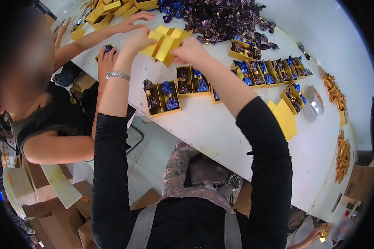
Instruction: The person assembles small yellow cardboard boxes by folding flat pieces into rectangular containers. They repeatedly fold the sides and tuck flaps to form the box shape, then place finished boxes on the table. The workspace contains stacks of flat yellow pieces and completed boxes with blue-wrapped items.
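Over the far left part of the white table, both my hands are on folded gold card boxes. My left hand is closed on their left side. At their right side my right hand pinches an edge between thumb and fingers. The boxes look empty, and several panels overlap, so I cannot tell how many pieces there are. Just below my hands stand open gold boxes with dark and blue foil-wrapped pieces inside. A row of similar filled boxes runs off to the right.
A heap of dark wrapped pieces lies at the back, beside empty gold boxes. Yellow card sheets, a clear plastic cover and gold strips lie to the right. A co-worker's hand touches a box at my left.
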Available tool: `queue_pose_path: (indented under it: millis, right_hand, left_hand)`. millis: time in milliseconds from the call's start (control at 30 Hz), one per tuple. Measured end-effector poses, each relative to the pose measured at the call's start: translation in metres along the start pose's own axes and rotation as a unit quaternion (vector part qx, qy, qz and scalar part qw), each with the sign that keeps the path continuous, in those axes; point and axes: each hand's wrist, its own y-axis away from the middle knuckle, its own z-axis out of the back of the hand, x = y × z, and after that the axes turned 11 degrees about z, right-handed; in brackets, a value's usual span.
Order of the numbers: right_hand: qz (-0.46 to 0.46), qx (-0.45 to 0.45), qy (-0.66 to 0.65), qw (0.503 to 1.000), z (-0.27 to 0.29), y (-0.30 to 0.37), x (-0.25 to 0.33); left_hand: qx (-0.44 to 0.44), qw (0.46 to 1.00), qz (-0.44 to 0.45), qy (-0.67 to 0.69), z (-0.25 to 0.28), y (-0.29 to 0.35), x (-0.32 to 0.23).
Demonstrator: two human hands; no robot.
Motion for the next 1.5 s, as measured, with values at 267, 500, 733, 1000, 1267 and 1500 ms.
queue_pose_path:
  millis: [267,500,733,1000,1267,1500]
  right_hand:
    - [-0.059,-0.092,0.164,0.980,-0.027,-0.016,-0.016]
    - [0.024,-0.202,0.145,0.968,-0.005,-0.032,0.001]
    - [0.176,-0.226,0.296,0.911,0.018,0.004,-0.020]
    - [0.031,-0.291,0.418,0.860,0.157,0.280,-0.011]
    - [-0.075,-0.307,0.460,0.830,0.115,0.356,-0.098]
    - [-0.008,-0.289,0.414,0.863,0.106,0.352,-0.106]
  left_hand:
    - [-0.084,0.980,0.066,0.167,-0.054,-0.019,0.054]
    - [-0.329,0.937,-0.045,0.108,-0.020,-0.021,0.009]
    - [-0.248,0.964,-0.017,-0.091,-0.085,-0.107,0.023]
    - [-0.392,0.880,-0.222,-0.149,0.022,0.040,-0.045]
    - [0.122,0.961,-0.191,0.159,-0.151,0.211,-0.222]
    - [0.034,0.918,-0.181,0.350,-0.194,0.221,-0.255]
